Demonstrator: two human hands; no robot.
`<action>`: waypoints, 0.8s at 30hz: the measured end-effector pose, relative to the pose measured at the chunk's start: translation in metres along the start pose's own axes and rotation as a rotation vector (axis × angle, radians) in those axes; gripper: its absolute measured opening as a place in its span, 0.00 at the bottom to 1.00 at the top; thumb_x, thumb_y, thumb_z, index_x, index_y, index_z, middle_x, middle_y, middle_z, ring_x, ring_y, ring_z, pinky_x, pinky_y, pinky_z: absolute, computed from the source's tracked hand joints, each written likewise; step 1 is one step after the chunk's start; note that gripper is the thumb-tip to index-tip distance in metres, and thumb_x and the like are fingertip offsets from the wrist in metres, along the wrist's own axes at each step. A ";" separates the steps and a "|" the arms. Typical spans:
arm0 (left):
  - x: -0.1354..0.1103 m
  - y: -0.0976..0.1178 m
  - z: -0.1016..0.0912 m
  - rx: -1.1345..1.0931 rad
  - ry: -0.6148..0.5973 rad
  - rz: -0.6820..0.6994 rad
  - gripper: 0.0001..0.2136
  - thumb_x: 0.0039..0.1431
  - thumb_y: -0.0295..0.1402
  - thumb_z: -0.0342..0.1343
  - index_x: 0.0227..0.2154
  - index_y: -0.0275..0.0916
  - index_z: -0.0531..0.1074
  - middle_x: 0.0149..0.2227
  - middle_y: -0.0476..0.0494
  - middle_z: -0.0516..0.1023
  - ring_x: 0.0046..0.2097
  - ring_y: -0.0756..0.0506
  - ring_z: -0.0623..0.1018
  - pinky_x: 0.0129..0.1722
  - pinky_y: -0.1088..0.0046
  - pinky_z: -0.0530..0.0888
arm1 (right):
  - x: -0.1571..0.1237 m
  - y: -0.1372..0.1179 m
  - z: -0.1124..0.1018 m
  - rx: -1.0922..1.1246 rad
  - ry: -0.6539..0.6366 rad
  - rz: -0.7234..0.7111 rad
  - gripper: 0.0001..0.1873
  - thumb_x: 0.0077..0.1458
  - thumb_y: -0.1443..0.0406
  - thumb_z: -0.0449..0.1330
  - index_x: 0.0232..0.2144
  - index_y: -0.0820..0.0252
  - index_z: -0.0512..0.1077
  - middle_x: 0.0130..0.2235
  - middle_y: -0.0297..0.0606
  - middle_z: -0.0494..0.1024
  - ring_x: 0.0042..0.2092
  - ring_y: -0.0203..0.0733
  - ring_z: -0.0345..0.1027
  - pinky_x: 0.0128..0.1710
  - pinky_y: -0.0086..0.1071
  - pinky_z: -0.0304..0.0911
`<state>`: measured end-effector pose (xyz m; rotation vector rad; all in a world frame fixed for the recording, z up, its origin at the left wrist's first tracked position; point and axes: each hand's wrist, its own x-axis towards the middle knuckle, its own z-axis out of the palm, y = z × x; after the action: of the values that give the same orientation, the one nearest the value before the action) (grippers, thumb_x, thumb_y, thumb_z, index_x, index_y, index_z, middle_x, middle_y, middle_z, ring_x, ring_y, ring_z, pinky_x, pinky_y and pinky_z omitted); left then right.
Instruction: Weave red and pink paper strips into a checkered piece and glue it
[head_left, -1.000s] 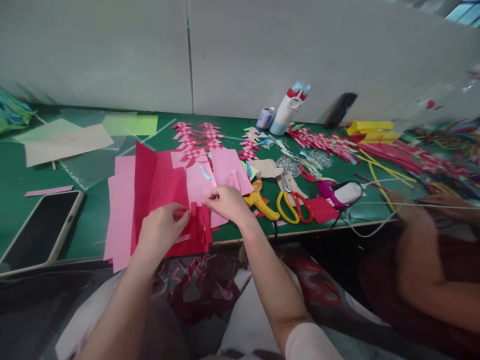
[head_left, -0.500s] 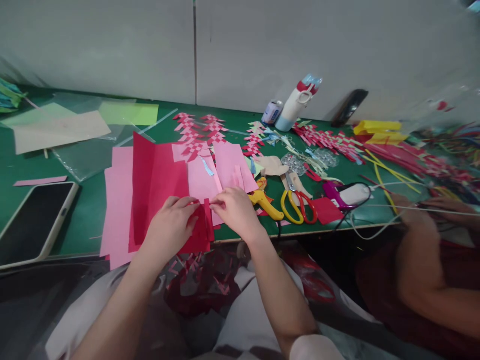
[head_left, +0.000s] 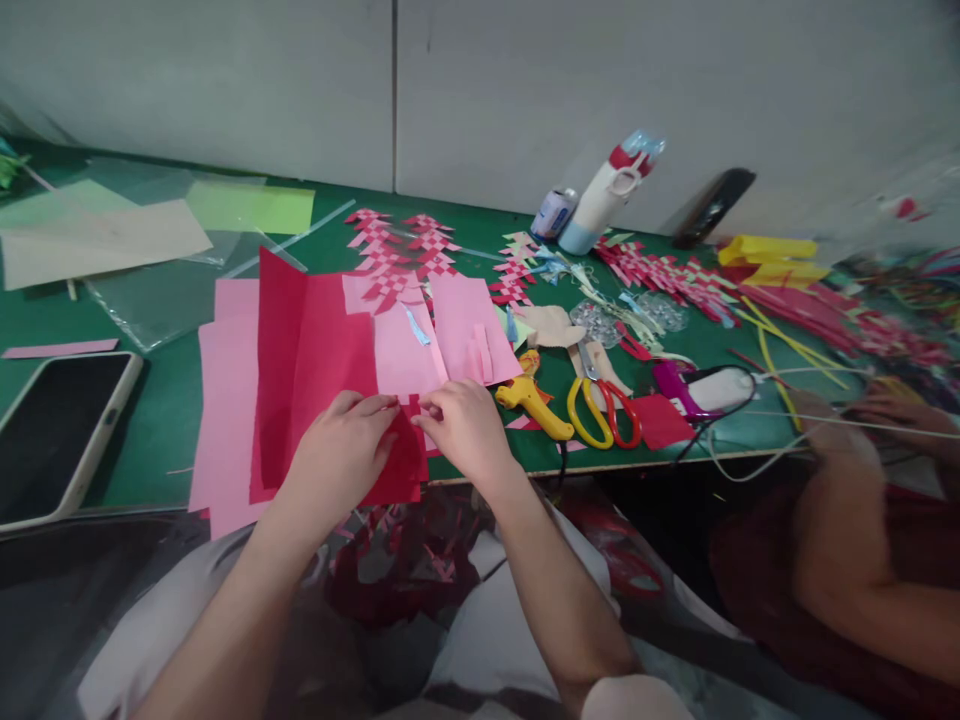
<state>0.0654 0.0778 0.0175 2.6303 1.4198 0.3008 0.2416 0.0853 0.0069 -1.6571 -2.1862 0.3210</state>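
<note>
A folded red paper sheet (head_left: 334, 345) lies over pink sheets (head_left: 225, 400) at the table's front edge, its left flap standing up. My left hand (head_left: 341, 448) rests on its lower part, fingertips pinched at a small red paper strip (head_left: 409, 402). From the other side, the thumb and fingers of my right hand (head_left: 469, 430) close on the strip's right end. Fingers hide most of the strip. Just beyond are pink paper pieces (head_left: 465, 315), with a short light-blue piece (head_left: 417, 328) on top.
Right of my hands lie a yellow glue gun (head_left: 536, 405), scissors (head_left: 591, 400) and a purple device (head_left: 681, 388) with cables. A phone (head_left: 64, 430) is at the left. Woven paper strips (head_left: 433, 245), a can (head_left: 553, 214) and a bottle (head_left: 606, 200) stand behind. A co-worker's arm (head_left: 844, 510) is at far right.
The red strip stood upright between my hands earlier; now only a small part shows at my fingertips. The view has shifted slightly, and both hands stay close together.
</note>
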 end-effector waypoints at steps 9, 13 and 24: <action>0.000 0.002 -0.002 0.034 -0.021 -0.010 0.16 0.61 0.26 0.48 0.49 0.31 0.74 0.52 0.40 0.77 0.47 0.38 0.72 0.50 0.60 0.71 | -0.001 -0.002 -0.003 -0.040 -0.022 -0.006 0.16 0.53 0.62 0.65 0.44 0.61 0.75 0.37 0.41 0.78 0.41 0.47 0.66 0.43 0.38 0.58; 0.000 0.002 -0.001 0.037 -0.026 -0.008 0.17 0.61 0.26 0.47 0.49 0.31 0.74 0.52 0.39 0.77 0.47 0.38 0.72 0.49 0.60 0.71 | -0.002 -0.001 -0.006 -0.052 -0.043 -0.038 0.13 0.56 0.65 0.62 0.44 0.60 0.77 0.37 0.42 0.78 0.42 0.47 0.66 0.44 0.38 0.59; 0.000 0.001 0.001 0.034 -0.012 -0.013 0.17 0.62 0.27 0.47 0.50 0.32 0.74 0.53 0.41 0.76 0.47 0.38 0.73 0.50 0.60 0.71 | -0.003 0.009 -0.005 0.001 -0.015 -0.073 0.06 0.53 0.68 0.64 0.36 0.60 0.77 0.34 0.38 0.78 0.39 0.44 0.66 0.43 0.36 0.60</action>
<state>0.0663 0.0773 0.0166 2.6444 1.4503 0.2610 0.2520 0.0850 0.0074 -1.5746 -2.2508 0.3152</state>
